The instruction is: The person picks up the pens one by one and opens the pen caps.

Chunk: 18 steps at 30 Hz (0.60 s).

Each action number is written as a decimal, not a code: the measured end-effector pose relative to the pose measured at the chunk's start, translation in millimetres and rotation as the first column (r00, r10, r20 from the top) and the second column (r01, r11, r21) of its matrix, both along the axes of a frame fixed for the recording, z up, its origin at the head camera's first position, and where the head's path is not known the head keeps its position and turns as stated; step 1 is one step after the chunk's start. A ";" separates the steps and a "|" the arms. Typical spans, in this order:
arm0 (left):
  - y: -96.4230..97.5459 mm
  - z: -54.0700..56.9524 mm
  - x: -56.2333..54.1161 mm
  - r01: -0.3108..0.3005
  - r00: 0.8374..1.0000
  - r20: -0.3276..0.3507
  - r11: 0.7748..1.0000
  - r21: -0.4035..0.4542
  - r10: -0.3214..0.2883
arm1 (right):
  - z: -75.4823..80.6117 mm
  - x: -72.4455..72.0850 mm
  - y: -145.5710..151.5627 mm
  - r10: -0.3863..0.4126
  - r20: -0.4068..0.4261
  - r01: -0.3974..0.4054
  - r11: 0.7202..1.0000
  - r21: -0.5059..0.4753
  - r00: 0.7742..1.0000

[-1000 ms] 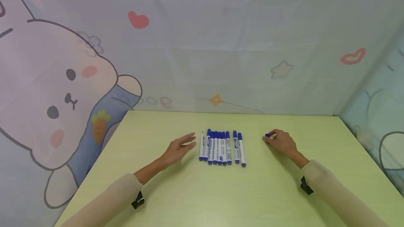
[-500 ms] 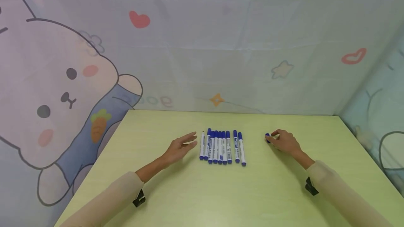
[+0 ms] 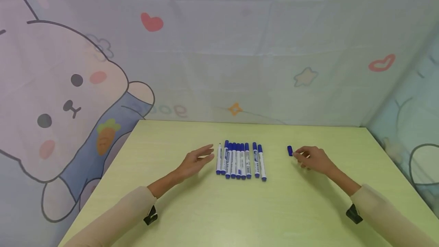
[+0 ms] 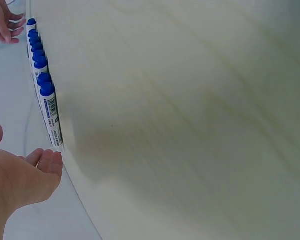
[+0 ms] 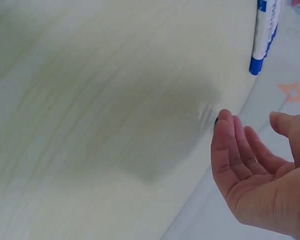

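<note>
On the table lies a row of several white markers with blue caps (image 3: 238, 161). The leftmost one is an uncapped marker (image 3: 218, 159), its tip bare and pointing to the far side. My left hand (image 3: 193, 163) hovers just left of it, fingers extended, holding nothing. A loose blue marker cap (image 3: 290, 151) rests on the table right of the row. My right hand (image 3: 313, 159) is right beside that cap with relaxed, slightly bent fingers and nothing in its grasp. In the right wrist view the right hand's fingers (image 5: 222, 145) hide most of the cap.
The pale yellow-green table (image 3: 219, 209) ends at a far edge against a printed curtain (image 3: 212, 68) with a cartoon rabbit. Between the row and the loose cap is bare tabletop. A narrow gap separates the two rightmost markers (image 3: 259, 163) from the others.
My right hand has let go of the blue cap and drawn back to the right and nearer; the cap now shows fully on the table. The left hand has stayed in place.
</note>
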<state>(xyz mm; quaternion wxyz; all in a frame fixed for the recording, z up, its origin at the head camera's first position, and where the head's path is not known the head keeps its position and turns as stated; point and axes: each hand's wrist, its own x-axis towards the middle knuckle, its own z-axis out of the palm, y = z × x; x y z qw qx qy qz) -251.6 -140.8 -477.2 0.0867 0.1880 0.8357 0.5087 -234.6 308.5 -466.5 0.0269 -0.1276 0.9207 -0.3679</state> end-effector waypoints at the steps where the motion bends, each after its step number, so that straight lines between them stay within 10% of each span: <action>1: 0.1 0.6 0.3 0.000 1.000 0.001 1.000 -0.001 0.000 | 2.0 2.3 -0.3 0.018 0.009 -0.018 1.000 -0.011 1.000; 18: 15.4 -3.5 -7.8 -0.008 1.000 0.021 1.000 -0.011 0.008 | 18.1 17.0 -10.4 0.299 0.261 -0.194 0.912 -0.361 0.918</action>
